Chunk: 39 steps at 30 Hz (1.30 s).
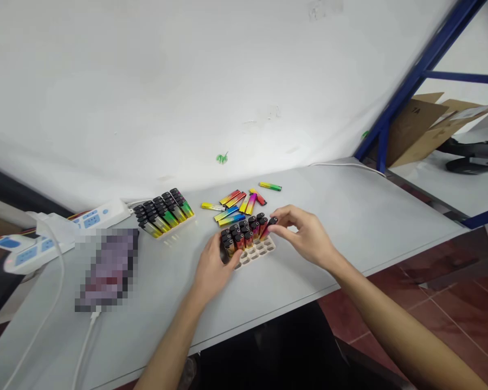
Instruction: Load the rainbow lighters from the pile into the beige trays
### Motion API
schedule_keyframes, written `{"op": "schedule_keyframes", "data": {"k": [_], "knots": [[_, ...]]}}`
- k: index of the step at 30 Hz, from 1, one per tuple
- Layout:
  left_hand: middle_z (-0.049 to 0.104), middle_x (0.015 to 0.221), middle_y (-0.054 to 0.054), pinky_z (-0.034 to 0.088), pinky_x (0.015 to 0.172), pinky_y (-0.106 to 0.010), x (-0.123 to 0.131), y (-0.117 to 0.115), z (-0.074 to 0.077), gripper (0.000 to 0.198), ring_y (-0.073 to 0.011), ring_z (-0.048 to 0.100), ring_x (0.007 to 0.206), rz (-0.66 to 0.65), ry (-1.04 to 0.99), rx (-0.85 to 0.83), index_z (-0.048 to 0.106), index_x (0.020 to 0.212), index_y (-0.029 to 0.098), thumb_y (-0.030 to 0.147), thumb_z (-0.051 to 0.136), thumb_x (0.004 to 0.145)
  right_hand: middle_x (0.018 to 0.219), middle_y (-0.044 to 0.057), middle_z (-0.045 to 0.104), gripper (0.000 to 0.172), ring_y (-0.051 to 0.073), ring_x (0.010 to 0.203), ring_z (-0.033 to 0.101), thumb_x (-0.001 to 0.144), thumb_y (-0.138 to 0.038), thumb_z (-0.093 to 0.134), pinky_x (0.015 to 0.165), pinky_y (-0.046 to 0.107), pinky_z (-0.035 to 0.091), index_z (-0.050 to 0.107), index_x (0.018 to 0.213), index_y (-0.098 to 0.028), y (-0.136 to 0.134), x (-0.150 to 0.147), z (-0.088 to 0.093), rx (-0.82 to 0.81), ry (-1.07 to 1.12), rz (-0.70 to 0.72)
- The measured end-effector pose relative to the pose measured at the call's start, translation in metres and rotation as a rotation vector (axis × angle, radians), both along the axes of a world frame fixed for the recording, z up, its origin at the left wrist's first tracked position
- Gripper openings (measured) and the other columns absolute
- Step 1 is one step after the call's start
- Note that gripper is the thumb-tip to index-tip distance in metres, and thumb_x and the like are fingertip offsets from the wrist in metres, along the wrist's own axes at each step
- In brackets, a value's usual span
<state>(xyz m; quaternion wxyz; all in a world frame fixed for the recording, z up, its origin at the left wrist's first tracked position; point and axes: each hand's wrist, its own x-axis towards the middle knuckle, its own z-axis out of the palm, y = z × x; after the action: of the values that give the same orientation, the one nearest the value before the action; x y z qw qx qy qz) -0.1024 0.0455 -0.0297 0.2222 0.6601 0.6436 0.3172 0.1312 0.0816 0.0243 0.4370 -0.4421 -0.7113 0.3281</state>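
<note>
A pale tray with rows of holes (255,253) lies on the table in front of me, its back rows filled with upright lighters (239,238) that have black tops and shiny coloured bodies. Around its left end curls my left hand (214,265), thumb in front and fingers behind, steadying it. Between thumb and fingertips, my right hand (301,234) pinches a black-topped lighter (267,227) at the tray's right end. That lighter leans, and whether its base sits in a hole is hidden. Behind the tray several loose lighters (231,215) lie flat.
A second tray packed with lighters (165,212) stands to the left. Further left are a white power strip (93,218), a blurred-out device (109,268) and a white cable (83,341). A blue metal frame (418,76) and cardboard boxes (418,127) stand at the right.
</note>
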Motion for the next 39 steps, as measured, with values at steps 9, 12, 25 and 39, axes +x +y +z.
{"op": "schedule_keyframes", "data": {"k": [9, 12, 25, 39], "knots": [[0.068, 0.115, -0.009, 0.049, 0.091, -0.041, 0.002, -0.002, 0.002, 0.044, -0.0271, 0.063, 0.109, 0.002, -0.012, -0.016, 0.051, 0.123, 0.02, 0.039, 0.061, 0.085, 0.094, 0.003, 0.067, 0.019, 0.016, 0.069, 0.064, 0.086, -0.042, 0.067, 0.067, 0.032, 0.052, 0.063, 0.098, -0.028, -0.012, -0.026, -0.03, 0.107, -0.165, 0.001], [0.067, 0.115, -0.009, 0.049, 0.092, -0.041, 0.001, -0.001, 0.001, 0.043, -0.0272, 0.063, 0.11, 0.003, -0.012, -0.011, 0.051, 0.122, 0.02, 0.039, 0.061, 0.085, 0.093, 0.002, 0.068, 0.023, 0.015, 0.067, 0.064, 0.086, -0.045, 0.067, 0.064, 0.031, 0.05, 0.06, 0.099, -0.027, -0.011, -0.026, -0.028, 0.123, -0.253, -0.002], [0.066, 0.12, -0.01, 0.048, 0.094, -0.042, 0.0, -0.001, -0.004, 0.048, -0.0269, 0.061, 0.112, 0.018, -0.018, -0.011, 0.05, 0.126, 0.02, 0.04, 0.061, 0.084, 0.087, 0.004, 0.07, 0.029, 0.013, 0.067, 0.06, 0.1, -0.038, 0.042, 0.064, 0.026, 0.043, 0.064, 0.091, -0.021, 0.031, -0.011, -0.025, 0.367, -0.392, -0.27], [0.066, 0.118, -0.007, 0.048, 0.094, -0.04, -0.002, 0.0, 0.001, 0.044, -0.0249, 0.062, 0.11, 0.013, -0.04, -0.048, 0.051, 0.122, 0.022, 0.039, 0.063, 0.083, 0.102, 0.009, 0.066, 0.027, 0.024, 0.102, 0.06, 0.076, -0.04, 0.068, 0.091, 0.04, 0.045, 0.059, 0.092, -0.02, 0.141, 0.036, -0.059, -0.041, 0.078, -0.456]]}}
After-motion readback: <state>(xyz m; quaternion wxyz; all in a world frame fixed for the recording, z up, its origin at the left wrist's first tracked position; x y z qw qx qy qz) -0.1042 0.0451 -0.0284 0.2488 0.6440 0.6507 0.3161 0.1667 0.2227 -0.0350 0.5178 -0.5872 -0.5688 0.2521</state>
